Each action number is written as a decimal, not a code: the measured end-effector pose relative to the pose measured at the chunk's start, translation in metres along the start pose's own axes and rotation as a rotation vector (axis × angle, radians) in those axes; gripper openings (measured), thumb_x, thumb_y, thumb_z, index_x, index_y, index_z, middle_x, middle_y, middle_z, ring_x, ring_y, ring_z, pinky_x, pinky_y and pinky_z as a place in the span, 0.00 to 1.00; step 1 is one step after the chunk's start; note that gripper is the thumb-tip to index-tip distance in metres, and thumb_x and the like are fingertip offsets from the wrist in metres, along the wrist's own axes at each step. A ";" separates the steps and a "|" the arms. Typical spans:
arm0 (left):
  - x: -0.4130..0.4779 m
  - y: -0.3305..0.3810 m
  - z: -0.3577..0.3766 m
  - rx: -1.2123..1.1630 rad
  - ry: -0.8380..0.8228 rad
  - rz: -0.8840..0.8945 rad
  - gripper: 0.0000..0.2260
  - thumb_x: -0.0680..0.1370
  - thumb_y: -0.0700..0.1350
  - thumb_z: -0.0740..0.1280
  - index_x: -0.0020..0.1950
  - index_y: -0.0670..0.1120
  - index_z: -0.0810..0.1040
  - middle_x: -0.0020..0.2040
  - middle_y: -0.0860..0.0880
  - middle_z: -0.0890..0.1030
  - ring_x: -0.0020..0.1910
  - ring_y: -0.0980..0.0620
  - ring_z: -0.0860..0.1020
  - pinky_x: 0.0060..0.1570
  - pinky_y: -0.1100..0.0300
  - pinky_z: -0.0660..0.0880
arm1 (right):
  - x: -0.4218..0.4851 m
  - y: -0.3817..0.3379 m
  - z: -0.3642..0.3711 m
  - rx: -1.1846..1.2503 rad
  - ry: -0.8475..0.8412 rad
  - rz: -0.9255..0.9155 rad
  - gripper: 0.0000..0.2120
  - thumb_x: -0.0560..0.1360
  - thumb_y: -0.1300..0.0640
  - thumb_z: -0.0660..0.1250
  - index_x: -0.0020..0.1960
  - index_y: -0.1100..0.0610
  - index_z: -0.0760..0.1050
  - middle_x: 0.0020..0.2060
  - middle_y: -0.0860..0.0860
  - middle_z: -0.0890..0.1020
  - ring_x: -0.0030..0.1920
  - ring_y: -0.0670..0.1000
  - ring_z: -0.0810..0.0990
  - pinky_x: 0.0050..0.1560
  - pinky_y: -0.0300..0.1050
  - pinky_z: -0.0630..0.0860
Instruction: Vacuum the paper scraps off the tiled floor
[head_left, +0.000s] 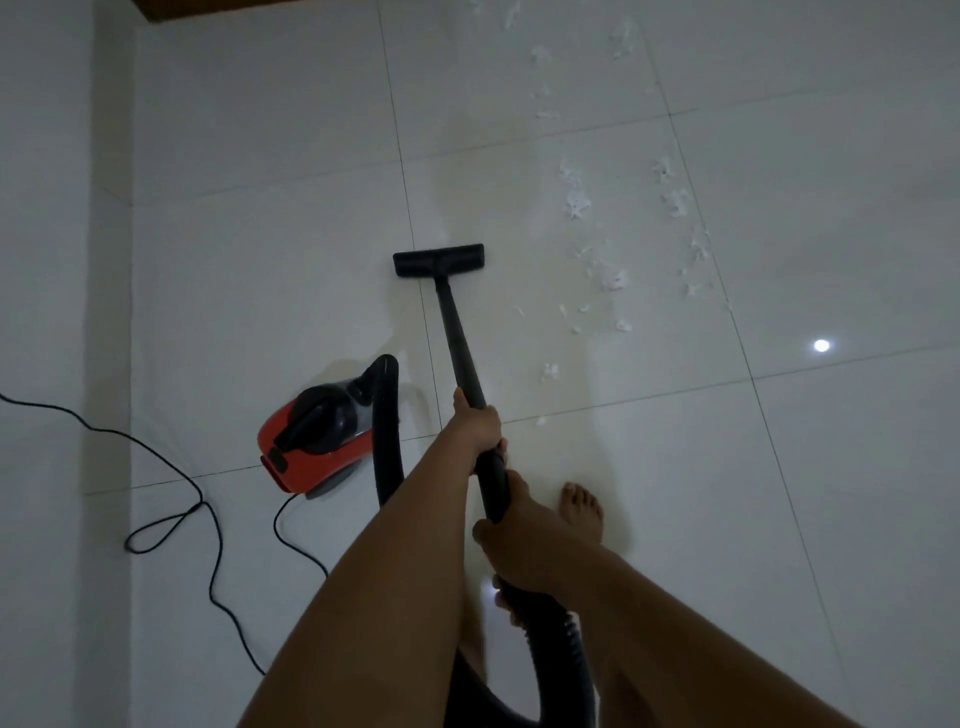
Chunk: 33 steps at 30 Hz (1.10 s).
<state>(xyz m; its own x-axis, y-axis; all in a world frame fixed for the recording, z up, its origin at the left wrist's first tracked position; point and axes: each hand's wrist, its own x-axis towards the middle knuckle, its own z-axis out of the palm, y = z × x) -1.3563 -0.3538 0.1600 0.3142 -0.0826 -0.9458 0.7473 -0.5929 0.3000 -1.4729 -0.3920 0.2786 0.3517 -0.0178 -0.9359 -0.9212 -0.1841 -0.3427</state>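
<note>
With both hands gripping wand, scraps lie right.

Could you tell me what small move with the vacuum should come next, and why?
Probably swing the floor nozzle to the right. It sits on bare tile, while the paper scraps lie in a trail to its right, untouched. Both the left hand and right hand already grip the black wand, so a short sideways sweep should reach them.

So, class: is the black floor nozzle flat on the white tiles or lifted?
Flat, it seems: the black floor nozzle lies against the white tiles, left of the paper scraps.
</note>
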 end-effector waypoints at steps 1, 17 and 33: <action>0.002 -0.005 -0.004 0.007 -0.004 -0.004 0.30 0.87 0.46 0.55 0.82 0.62 0.42 0.39 0.44 0.75 0.32 0.52 0.74 0.29 0.59 0.75 | 0.000 -0.001 0.008 0.012 -0.009 0.023 0.38 0.81 0.56 0.61 0.82 0.43 0.43 0.55 0.58 0.79 0.52 0.61 0.84 0.57 0.56 0.83; 0.008 -0.091 -0.086 0.298 -0.022 0.005 0.26 0.86 0.49 0.58 0.82 0.51 0.54 0.39 0.43 0.78 0.33 0.51 0.77 0.35 0.56 0.78 | -0.003 0.000 0.151 0.228 0.022 0.088 0.40 0.77 0.55 0.60 0.79 0.37 0.42 0.59 0.66 0.81 0.37 0.57 0.88 0.56 0.55 0.83; -0.071 -0.170 -0.081 0.283 -0.045 0.017 0.27 0.85 0.43 0.57 0.83 0.51 0.53 0.37 0.44 0.76 0.33 0.50 0.75 0.39 0.53 0.80 | -0.078 0.044 0.209 0.308 0.075 0.027 0.32 0.78 0.55 0.61 0.79 0.51 0.54 0.55 0.62 0.83 0.38 0.54 0.86 0.39 0.48 0.84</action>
<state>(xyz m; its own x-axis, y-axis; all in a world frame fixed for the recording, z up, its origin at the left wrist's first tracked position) -1.4579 -0.1825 0.1865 0.2944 -0.1264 -0.9473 0.5469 -0.7906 0.2755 -1.5759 -0.1929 0.3198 0.3267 -0.0928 -0.9405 -0.9336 0.1230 -0.3365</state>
